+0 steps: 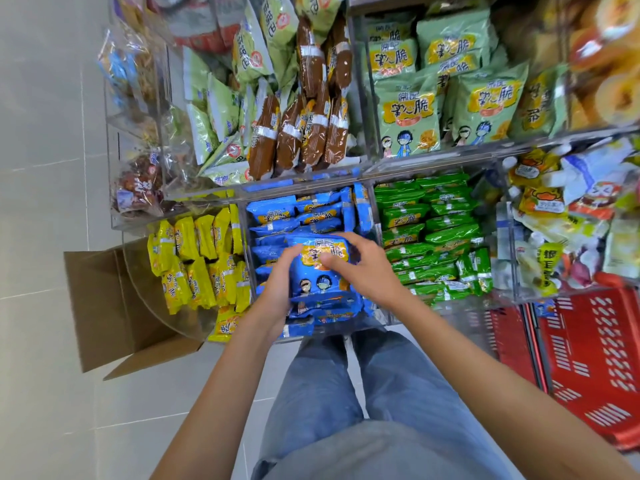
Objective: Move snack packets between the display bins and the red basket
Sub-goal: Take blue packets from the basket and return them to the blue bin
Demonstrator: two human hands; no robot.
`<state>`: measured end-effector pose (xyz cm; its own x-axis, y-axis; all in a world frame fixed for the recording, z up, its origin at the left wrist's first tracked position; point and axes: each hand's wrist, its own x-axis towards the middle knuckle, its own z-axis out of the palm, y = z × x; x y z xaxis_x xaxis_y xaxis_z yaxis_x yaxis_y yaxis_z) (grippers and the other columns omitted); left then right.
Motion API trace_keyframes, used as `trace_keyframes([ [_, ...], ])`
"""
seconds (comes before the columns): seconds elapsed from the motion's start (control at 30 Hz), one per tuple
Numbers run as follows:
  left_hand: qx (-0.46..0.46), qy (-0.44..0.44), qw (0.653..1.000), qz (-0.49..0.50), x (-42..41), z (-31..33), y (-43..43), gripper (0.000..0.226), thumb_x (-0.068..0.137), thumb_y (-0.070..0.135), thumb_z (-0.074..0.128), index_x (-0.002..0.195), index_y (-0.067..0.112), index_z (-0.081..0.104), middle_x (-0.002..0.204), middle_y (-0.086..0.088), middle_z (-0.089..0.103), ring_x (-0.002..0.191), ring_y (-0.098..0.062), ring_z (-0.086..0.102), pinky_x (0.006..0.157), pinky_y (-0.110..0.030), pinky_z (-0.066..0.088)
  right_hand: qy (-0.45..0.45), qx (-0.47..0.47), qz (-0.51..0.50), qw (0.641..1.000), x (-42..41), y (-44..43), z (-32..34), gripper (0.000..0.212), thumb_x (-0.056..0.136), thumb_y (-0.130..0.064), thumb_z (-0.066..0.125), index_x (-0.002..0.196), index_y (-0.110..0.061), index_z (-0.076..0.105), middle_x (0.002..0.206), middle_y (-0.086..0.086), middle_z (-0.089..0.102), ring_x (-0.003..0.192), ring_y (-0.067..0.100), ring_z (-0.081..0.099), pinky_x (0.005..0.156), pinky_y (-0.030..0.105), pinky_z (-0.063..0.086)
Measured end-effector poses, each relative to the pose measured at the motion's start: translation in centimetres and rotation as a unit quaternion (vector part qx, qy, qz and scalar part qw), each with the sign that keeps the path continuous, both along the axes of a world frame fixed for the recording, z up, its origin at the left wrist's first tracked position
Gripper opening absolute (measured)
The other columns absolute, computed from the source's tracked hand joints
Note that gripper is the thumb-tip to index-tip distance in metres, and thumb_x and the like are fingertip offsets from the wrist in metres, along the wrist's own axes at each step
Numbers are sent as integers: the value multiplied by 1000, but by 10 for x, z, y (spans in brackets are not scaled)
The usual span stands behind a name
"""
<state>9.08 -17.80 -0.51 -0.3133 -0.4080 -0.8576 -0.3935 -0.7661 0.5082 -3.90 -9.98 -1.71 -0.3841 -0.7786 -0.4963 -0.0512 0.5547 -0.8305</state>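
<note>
The rack (pixel 360 173) of clear bins fills most of what I'm looking at, two tiers of it, stuffed with snacks. The red basket (pixel 595 368) is down on the floor to my right, its far end tucked under the rack's right side. On my left there's an open cardboard box (pixel 104 306) on the floor, pushed up against the rack's curved corner. My jeans (pixel 346 393) are at the bottom, right in front of the middle bin.

Upper tier has pale green packets (pixel 408 109) on the right and brown packets (pixel 304 133) standing on end just left of them. Lower tier goes yellow packets (pixel 194 265), then blue packets (pixel 277 213) in the middle bin, then green packets (pixel 436 237).

Both hands are in the blue bin, at the front end nearest me. My left hand (pixel 277 285) is wrapped round the left edge of a blue stack (pixel 318 275), with the top packet face up so you can see the cartoon kids on it. My right hand (pixel 360 261) grips the same stack from the right, thumb lying on the orange label and fingers curled over the far edge. So both hands are clamped on it. The stack sits on top of the other blue packets there, well away from the basket. Can't tell how many packets I've got in it.
</note>
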Motion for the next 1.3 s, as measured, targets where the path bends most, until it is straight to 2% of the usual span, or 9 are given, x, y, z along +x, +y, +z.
trace_keyframes([
  [0.1,4,-1,1000,17,-3,-2,5,45,90,35,37,79,18,77,81,-8,73,66,-23,69,56,-28,51,-59,32,-53,996,-6,6,3,56,77,-35,73,120,-3,54,99,10,66,85,27,66,78,44,55],
  [0.23,4,-71,997,16,-1,1,11,48,89,40,49,126,11,54,121,-13,63,108,-31,60,95,-44,48,-150,7,-160,976,-22,19,5,28,80,-15,72,98,-7,52,82,2,70,67,10,70,53,29,56],
  [0.3,-11,-91,995,29,3,-5,10,40,91,38,52,123,14,50,119,-11,63,106,-29,62,98,-46,46,-140,19,-225,964,-33,28,6,25,80,-12,72,91,-14,49,86,2,67,62,8,67,49,25,54],
  [0.4,-21,-92,994,63,7,-8,7,21,92,33,55,105,17,49,95,-8,68,80,-23,67,81,-41,53,-86,45,-287,953,-46,39,4,27,79,-7,72,93,-15,50,92,3,63,71,16,65,58,30,56],
  [0.63,-35,-100,991,79,12,-15,4,41,91,34,55,127,15,47,118,-12,63,107,-32,62,98,-52,47,203,129,-171,955,-28,35,-29,31,77,-22,74,87,-13,46,77,2,58,68,19,55,59,28,40],
  [0.9,-33,-86,992,83,24,-26,7,5,92,29,58,90,25,56,87,1,72,78,-19,70,70,-34,56,282,245,-92,923,-7,22,-68,43,83,-33,67,105,-5,43,106,16,58,89,35,61,63,37,45],
  [1.07,-42,-82,994,52,29,-29,9,5,92,30,57,97,27,58,88,5,73,76,-14,71,64,-31,55,281,236,-89,926,-11,25,-67,52,79,-40,71,108,-9,41,110,10,56,91,32,60,61,33,40],
  [1.2,-47,-94,994,8,23,-24,11,34,90,33,57,118,17,48,102,-4,68,89,-23,67,83,-41,53,289,114,-125,942,-12,30,-49,43,84,-38,64,110,-8,47,104,5,54,91,24,54,67,29,38],
  [1.3,-63,-69,994,-60,17,-16,12,40,88,37,59,122,19,48,121,-4,61,109,-25,61,97,-48,47,112,0,-118,987,-11,30,-26,29,87,-34,61,110,-16,54,92,-6,57,82,11,55,70,20,43],
])
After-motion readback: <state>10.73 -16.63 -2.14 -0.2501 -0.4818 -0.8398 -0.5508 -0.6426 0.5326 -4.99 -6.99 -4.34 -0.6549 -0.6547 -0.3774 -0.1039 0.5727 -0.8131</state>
